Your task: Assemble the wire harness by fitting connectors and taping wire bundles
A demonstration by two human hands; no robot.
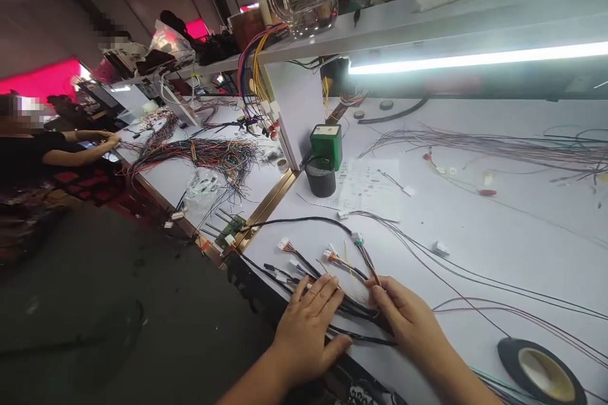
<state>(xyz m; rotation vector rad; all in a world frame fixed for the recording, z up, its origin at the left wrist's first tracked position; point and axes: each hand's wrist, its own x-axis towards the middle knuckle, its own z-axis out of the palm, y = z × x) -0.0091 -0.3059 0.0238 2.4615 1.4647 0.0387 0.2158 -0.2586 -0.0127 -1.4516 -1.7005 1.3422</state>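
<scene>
My left hand (311,323) lies flat with its fingers stretched over the black-sleeved branches of a wire harness (354,309) at the table's front edge. My right hand (403,310) pinches some of the harness's wires between thumb and fingers. From that grip, brown and dark wires run up to a white and green connector (357,239). Other branches fan out left, ending in white connectors, one of them a white plug (285,244) and another an orange and white plug (329,254). Part of the bundle is hidden under both hands.
A roll of black tape (541,370) lies at the front right. Behind stand a black mesh cup (320,178) and a green box (327,144) near a printed sheet (370,186). Long loose wires (475,142) cross the table. Farther left, a person (57,145) works beside a wire heap (204,155).
</scene>
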